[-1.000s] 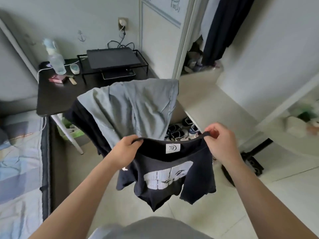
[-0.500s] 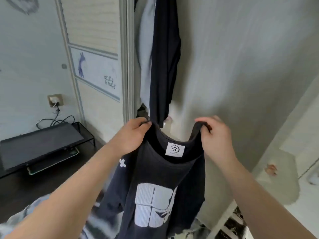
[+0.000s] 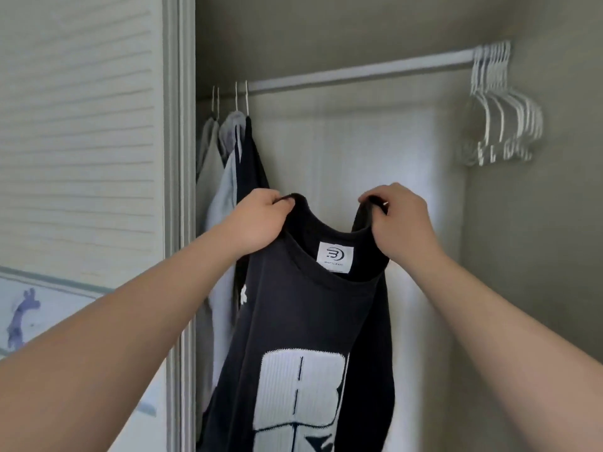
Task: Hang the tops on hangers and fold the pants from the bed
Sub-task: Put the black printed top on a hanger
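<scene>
Both hands up in front of the open wardrobe, holding one dark top (image 3: 303, 321) by the collar. Left hand (image 3: 257, 220) has its fingers curled round the left side of the neckline; right hand (image 3: 396, 220) pinches the right side, fingers curled over the fabric edge. The top hangs straight down between the forearms, neck opening facing the camera, white label (image 3: 335, 257) visible inside the back of the collar, big white block print (image 3: 300, 399) on the chest (lower hem runs out of frame).

Top is not on a hanger; it sits below the wardrobe rail (image 3: 359, 73), in front of the pale back panel.

On the rail: a few hung garments (image 3: 225, 164) bunched at the far left, grey ones and a dark one, just behind the left hand. A stack of empty white hangers (image 3: 499, 106) bunched at the far right end, well apart from the top.

Louvred sliding door (image 3: 81, 125) on the left, its frame edge beside the hung garments.
</scene>
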